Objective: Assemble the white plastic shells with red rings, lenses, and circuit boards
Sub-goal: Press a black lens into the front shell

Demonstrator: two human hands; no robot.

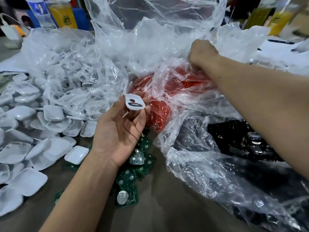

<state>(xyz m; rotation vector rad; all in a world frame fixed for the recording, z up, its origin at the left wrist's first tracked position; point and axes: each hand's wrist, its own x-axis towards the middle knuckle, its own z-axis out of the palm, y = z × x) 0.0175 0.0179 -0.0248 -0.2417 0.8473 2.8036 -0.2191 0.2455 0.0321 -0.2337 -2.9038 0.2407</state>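
Observation:
My left hand [120, 131] is palm up at the centre, its fingertips pinching a white plastic shell [135, 103] with two dark openings in its face. My right hand [203, 52] reaches into a clear plastic bag holding the red rings [157, 113]; its fingers are curled down into the bag's folds, and whether they hold a ring is hidden. A heap of white shells [25, 134] lies at the left. Green circuit boards [127, 178] are scattered under my left wrist, one clear lens [136, 158] resting on them.
Crumpled clear plastic bags [150, 30] rise across the back and spread over the right side. A bag of dark parts [242, 138] lies under my right forearm. Bottles and a yellow cup [63, 12] stand at the back left. Brown table surface [167, 206] shows in front.

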